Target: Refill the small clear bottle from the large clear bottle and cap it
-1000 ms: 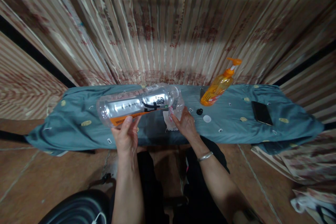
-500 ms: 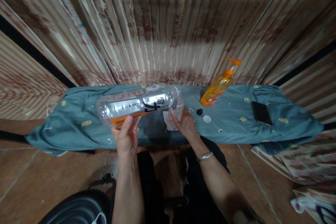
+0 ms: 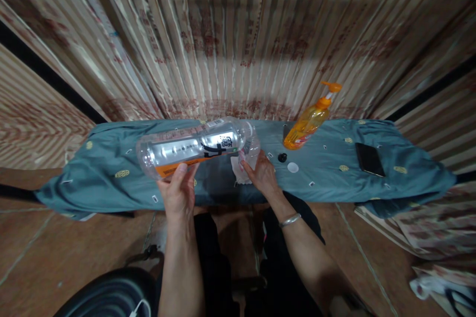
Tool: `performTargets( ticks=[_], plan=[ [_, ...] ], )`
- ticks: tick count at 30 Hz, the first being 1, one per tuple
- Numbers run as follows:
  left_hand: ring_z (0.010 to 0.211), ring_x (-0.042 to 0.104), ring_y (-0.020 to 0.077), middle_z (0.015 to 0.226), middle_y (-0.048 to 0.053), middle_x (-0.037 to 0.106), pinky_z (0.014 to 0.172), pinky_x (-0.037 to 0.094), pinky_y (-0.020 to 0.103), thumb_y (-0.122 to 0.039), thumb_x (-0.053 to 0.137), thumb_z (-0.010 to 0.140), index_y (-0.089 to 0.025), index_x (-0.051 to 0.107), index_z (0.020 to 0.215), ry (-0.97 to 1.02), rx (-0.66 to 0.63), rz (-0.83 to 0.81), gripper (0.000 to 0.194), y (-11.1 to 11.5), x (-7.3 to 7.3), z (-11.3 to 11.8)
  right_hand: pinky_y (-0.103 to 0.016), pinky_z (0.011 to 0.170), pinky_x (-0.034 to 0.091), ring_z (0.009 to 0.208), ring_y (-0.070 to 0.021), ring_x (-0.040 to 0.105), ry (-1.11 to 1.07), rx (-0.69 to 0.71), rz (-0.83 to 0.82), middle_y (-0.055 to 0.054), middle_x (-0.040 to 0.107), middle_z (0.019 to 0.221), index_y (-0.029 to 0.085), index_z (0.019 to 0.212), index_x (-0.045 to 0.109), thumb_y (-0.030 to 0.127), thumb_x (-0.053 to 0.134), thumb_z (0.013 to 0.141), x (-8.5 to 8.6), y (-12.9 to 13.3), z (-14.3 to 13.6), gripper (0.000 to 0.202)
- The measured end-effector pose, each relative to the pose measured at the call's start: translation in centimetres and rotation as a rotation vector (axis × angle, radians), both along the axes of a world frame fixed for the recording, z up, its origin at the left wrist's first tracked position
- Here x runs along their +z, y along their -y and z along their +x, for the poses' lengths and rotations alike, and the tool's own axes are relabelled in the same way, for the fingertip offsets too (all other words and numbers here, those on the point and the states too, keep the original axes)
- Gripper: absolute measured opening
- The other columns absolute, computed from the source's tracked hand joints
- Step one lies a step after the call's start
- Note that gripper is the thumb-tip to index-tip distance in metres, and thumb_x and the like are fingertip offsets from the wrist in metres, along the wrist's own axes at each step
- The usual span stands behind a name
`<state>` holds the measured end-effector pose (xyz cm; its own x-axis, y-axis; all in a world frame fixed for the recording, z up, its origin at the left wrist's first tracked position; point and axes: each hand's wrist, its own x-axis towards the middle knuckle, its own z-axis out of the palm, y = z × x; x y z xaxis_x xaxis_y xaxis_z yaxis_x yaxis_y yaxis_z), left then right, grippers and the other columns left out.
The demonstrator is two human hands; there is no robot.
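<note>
A large clear bottle point(image 3: 193, 147) with a silver and orange label lies tilted nearly sideways, its neck toward the right. My left hand point(image 3: 179, 188) is closed round its lower side near the base. My right hand point(image 3: 263, 174), with a bracelet at the wrist, grips a small clear plastic piece point(image 3: 253, 148) at the bottle's neck; whether the two touch cannot be told. Beneath that piece a white paper or tissue point(image 3: 241, 172) lies on the cloth. Just right of my right hand are a small black cap point(image 3: 282, 157) and a white disc point(image 3: 293, 167).
A teal patterned cloth point(image 3: 111, 183) covers the narrow table. An orange pump bottle point(image 3: 307, 126) stands toward the back right, and a black phone point(image 3: 370, 159) lies farther right. Behind hangs a striped curtain point(image 3: 230, 34). A round black object point(image 3: 111, 297) is at the lower left.
</note>
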<state>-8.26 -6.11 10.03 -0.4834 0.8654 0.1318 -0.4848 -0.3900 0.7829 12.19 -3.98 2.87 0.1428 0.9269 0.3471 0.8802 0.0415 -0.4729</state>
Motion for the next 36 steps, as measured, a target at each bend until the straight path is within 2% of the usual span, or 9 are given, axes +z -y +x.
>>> performTargets(
  ticks=[8, 13, 20, 26, 32, 36],
  plan=[
    [0.089, 0.066, 0.0196, 0.094, 0.001, 0.069, 0.092, 0.053, 0.050, -0.032, 0.089, 0.052, -0.028, 0.068, 0.089, -0.030, -0.013, 0.001, 0.042, -0.01, -0.12, -0.11, -0.045, 0.083, 0.054, 0.100, -0.0338, 0.068, -0.014, 0.005, 0.042, -0.024, 0.069, 0.107, 0.004, 0.127, 0.048, 0.050, 0.053, 0.091, -0.23, -0.10, 0.05, 0.059],
    [0.087, 0.067, 0.0199, 0.088, -0.001, 0.068, 0.093, 0.052, 0.053, -0.033, 0.089, 0.053, -0.028, 0.069, 0.088, -0.029, -0.024, -0.003, 0.040, -0.11, -0.33, -0.22, -0.043, 0.082, 0.054, 0.097, -0.0326, 0.069, -0.021, 0.019, 0.052, -0.022, 0.070, 0.104, 0.004, 0.127, 0.048, 0.052, 0.052, 0.092, -0.33, -0.08, 0.15, 0.059],
    [0.082, 0.067, 0.0161, 0.083, -0.002, 0.068, 0.089, 0.055, 0.045, -0.031, 0.090, 0.050, -0.028, 0.070, 0.085, 0.019, 0.002, -0.021, 0.041, -0.07, -0.31, -0.01, -0.041, 0.084, 0.054, 0.099, -0.0321, 0.069, -0.023, 0.004, 0.003, -0.024, 0.070, 0.109, 0.003, 0.126, 0.048, 0.049, 0.055, 0.091, -0.01, -0.02, 0.07, 0.058],
    [0.080, 0.067, 0.0157, 0.077, -0.003, 0.066, 0.089, 0.055, 0.046, -0.031, 0.090, 0.053, -0.027, 0.070, 0.085, 0.036, -0.008, -0.009, 0.037, -0.21, -0.63, 0.10, -0.043, 0.085, 0.054, 0.102, -0.0336, 0.069, -0.056, 0.005, 0.030, -0.026, 0.069, 0.112, 0.001, 0.131, 0.045, 0.050, 0.055, 0.090, -0.50, -0.05, 0.10, 0.065],
    [0.078, 0.067, 0.0146, 0.080, -0.002, 0.069, 0.084, 0.058, 0.041, -0.027, 0.090, 0.050, -0.024, 0.072, 0.085, 0.103, -0.024, -0.026, 0.040, -0.20, -0.25, 0.38, -0.045, 0.088, 0.054, 0.107, -0.0351, 0.068, -0.160, 0.016, 0.017, -0.028, 0.066, 0.120, -0.001, 0.148, 0.025, 0.052, 0.058, 0.086, -0.43, 0.15, 0.21, 0.087],
    [0.077, 0.067, 0.0157, 0.076, -0.002, 0.070, 0.082, 0.059, 0.041, -0.026, 0.091, 0.047, -0.023, 0.072, 0.083, 0.143, -0.030, -0.033, 0.041, -0.13, 0.10, 0.68, -0.046, 0.090, 0.054, 0.110, -0.0345, 0.067, -0.221, 0.025, -0.011, -0.026, 0.066, 0.123, 0.002, 0.151, 0.018, 0.050, 0.059, 0.086, 0.08, 0.31, 0.17, 0.091]
  ],
)
